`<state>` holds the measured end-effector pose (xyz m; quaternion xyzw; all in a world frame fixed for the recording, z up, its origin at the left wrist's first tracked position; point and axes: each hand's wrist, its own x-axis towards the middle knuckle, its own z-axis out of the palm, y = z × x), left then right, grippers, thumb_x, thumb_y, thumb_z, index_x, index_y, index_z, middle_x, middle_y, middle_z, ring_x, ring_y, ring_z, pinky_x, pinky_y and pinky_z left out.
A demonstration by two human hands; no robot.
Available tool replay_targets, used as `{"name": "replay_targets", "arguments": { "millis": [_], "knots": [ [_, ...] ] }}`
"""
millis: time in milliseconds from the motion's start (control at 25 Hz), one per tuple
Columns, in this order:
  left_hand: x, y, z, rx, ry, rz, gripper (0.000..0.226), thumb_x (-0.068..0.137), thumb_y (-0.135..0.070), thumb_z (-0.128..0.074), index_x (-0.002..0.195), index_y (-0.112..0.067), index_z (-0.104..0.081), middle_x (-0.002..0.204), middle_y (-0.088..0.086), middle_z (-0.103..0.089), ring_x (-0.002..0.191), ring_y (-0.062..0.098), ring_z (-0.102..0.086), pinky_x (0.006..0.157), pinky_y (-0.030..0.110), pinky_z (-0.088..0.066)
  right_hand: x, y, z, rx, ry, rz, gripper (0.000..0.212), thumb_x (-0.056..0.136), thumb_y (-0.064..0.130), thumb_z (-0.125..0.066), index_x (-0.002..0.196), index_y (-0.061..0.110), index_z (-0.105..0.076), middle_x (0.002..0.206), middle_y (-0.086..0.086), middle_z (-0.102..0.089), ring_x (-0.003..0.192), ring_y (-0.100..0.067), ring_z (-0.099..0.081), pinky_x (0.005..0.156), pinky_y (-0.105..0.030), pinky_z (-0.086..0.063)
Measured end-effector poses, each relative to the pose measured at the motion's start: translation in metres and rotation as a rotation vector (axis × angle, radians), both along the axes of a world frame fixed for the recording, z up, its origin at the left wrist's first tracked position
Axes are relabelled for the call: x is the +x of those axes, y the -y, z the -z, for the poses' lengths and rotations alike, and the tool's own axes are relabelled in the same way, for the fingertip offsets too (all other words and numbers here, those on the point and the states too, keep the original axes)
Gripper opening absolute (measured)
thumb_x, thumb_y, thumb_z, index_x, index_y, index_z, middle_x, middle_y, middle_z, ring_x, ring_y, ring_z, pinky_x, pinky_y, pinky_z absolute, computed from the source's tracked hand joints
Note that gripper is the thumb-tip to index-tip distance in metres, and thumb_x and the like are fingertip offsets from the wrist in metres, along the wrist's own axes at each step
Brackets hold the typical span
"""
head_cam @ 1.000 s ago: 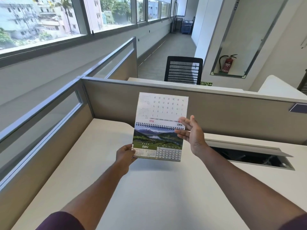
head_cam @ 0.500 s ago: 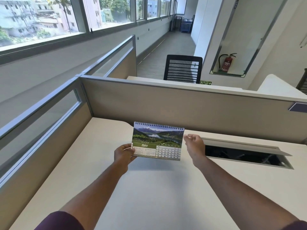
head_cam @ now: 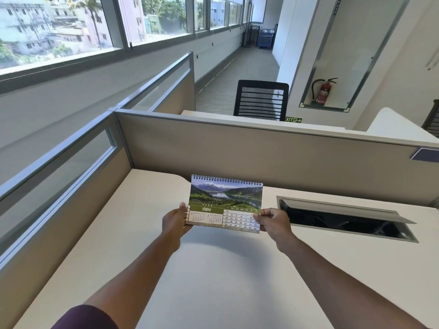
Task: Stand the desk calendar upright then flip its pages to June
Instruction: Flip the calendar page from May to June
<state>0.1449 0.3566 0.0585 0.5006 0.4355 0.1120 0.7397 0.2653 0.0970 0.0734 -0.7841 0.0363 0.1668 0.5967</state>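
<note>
A spiral-bound desk calendar (head_cam: pixel 225 200) is held up above the white desk (head_cam: pixel 213 269), its face toward me. The showing page has a mountain lake photo and a green band reading MAY over a date grid. My left hand (head_cam: pixel 174 219) grips the calendar's lower left corner. At the lower right corner, my right hand (head_cam: pixel 273 220) pinches the page edge between thumb and fingers. The calendar's back and stand are hidden.
A beige cubicle partition (head_cam: pixel 261 157) runs along the desk's far edge, with a glazed partition (head_cam: pixel 59 176) on the left. An open cable tray with a raised flap (head_cam: pixel 344 217) lies in the desk to the right. A black mesh chair (head_cam: pixel 261 100) stands beyond.
The page that stood raised above the spiral has gone over to the back, leaving MAY in front. My right hand dropped from the spiral to the lower right corner and took hold.
</note>
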Motion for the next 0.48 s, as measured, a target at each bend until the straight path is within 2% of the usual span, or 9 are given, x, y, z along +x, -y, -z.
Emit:
{"name": "replay_targets", "arguments": {
  "millis": [160, 240, 360, 480],
  "knots": [
    [0.000, 0.001, -0.006, -0.078, 0.009, -0.036, 0.050, 0.101, -0.053, -0.038, 0.103, -0.013, -0.068, 0.088, 0.012, -0.080, 0.093, 0.029, -0.074, 0.079, 0.036, -0.060, -0.002, 0.009, -0.016, 0.207, -0.124, -0.047, 0.003, 0.088, 0.006, -0.071, 0.086, 0.006, -0.070, 0.084, -0.017, -0.078, 0.062, -0.019, -0.071, 0.057, -0.026, -0.057],
    [0.000, 0.001, -0.010, -0.106, 0.029, -0.036, 0.059, 0.099, -0.062, -0.029, 0.100, -0.016, -0.067, 0.079, 0.007, -0.081, 0.089, 0.027, -0.075, 0.078, 0.036, -0.060, -0.002, 0.008, -0.027, 0.331, -0.184, -0.059, 0.007, 0.089, 0.008, -0.061, 0.085, 0.008, -0.066, 0.079, -0.013, -0.076, 0.062, -0.021, -0.070, 0.056, -0.027, -0.055],
    [-0.002, -0.002, -0.012, -0.121, 0.067, -0.021, 0.071, 0.095, -0.071, -0.022, 0.099, -0.017, -0.068, 0.082, 0.006, -0.081, 0.091, 0.028, -0.075, 0.087, 0.040, -0.059, 0.002, -0.001, -0.048, 0.540, -0.204, -0.065, 0.023, 0.091, 0.019, -0.050, 0.099, 0.005, -0.066, 0.099, -0.020, -0.075, 0.082, -0.030, -0.069, 0.070, -0.035, -0.057],
    [-0.003, -0.006, -0.012, -0.109, 0.081, 0.010, 0.080, 0.092, -0.075, -0.020, 0.103, -0.014, -0.071, 0.093, 0.005, -0.080, 0.098, 0.028, -0.073, 0.091, 0.042, -0.056, 0.007, -0.010, -0.071, 0.728, -0.188, -0.101, 0.037, 0.094, 0.030, -0.043, 0.107, 0.006, -0.068, 0.116, -0.018, -0.075, 0.098, -0.037, -0.073, 0.079, -0.041, -0.057]
  ]
}}
